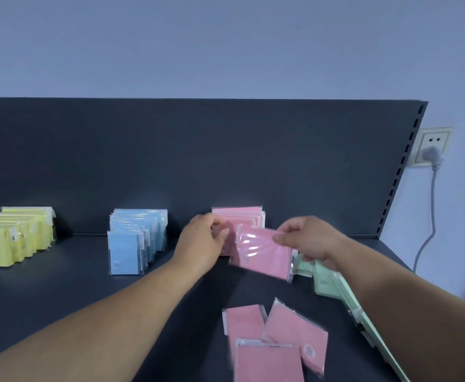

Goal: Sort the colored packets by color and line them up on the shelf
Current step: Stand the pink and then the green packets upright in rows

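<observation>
On the dark shelf (60, 293) stand three upright rows: yellow packets (16, 238) at the left, blue packets (135, 241) in the middle, pink packets (242, 217) against the back panel. My right hand (305, 241) pinches a tilted pink packet (261, 253) by its upper right corner, just in front of the pink row. My left hand (203, 241) has its fingers curled on the front packet of the pink row, which it mostly hides. Three loose pink packets (275, 343) lie flat near the front.
Green packets (333, 285) lie toppled along the right side, partly under my right forearm. The shelf's slotted upright (402, 172) closes the right end. A wall socket with a plug and cable (432, 153) is beyond it.
</observation>
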`<control>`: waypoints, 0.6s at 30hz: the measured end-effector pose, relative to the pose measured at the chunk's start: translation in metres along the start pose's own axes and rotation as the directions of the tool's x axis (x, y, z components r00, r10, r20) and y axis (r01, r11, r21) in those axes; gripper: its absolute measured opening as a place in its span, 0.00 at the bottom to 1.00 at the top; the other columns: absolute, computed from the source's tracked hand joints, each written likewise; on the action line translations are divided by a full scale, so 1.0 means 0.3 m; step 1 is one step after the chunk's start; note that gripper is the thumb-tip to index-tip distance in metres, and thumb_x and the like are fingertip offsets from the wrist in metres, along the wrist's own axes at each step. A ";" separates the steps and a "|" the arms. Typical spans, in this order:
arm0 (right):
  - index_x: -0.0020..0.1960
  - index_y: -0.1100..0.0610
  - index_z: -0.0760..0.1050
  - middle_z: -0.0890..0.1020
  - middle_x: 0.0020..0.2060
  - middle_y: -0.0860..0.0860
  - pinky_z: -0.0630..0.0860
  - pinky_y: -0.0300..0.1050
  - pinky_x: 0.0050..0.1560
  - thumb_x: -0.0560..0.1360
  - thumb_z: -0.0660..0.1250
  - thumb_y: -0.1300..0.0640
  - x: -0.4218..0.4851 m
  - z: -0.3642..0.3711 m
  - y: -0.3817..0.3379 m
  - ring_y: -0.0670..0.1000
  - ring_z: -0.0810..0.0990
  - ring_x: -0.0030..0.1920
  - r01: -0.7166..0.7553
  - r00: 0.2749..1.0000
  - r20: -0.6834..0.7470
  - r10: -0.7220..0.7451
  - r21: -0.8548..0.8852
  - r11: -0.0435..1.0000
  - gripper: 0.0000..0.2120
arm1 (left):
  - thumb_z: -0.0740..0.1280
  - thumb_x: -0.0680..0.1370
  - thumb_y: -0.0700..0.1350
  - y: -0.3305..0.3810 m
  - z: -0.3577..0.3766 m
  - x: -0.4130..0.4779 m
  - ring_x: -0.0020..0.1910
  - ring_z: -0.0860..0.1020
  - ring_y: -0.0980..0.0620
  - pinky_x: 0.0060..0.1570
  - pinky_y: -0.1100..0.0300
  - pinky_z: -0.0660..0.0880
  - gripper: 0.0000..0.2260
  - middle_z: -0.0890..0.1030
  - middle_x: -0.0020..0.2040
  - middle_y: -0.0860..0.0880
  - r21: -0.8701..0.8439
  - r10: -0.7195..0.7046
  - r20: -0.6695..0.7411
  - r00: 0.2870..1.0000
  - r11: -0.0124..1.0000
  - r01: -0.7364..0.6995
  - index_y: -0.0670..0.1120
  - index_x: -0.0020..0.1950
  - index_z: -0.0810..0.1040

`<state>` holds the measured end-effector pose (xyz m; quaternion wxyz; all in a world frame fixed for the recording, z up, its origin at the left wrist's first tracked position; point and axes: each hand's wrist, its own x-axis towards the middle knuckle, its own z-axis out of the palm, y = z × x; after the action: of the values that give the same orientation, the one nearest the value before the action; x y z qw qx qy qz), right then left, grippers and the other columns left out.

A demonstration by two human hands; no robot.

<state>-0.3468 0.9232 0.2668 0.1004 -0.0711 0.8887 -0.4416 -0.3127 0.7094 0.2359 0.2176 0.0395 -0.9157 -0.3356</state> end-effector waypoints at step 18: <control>0.46 0.50 0.80 0.80 0.43 0.46 0.80 0.49 0.43 0.78 0.65 0.53 0.058 -0.110 -0.027 0.51 0.79 0.43 0.129 0.903 -0.396 -0.169 -0.125 0.984 0.05 | 0.70 0.75 0.48 -0.026 0.059 0.081 0.65 0.65 0.53 0.61 0.61 0.68 0.24 0.66 0.66 0.53 0.315 0.227 0.174 0.958 0.909 -0.273 0.50 0.69 0.66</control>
<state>-0.3715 0.9401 0.2909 -0.1231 -0.0507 0.9023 -0.4101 -0.3428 0.7085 0.2281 0.1871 -0.0645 -0.9694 -0.1455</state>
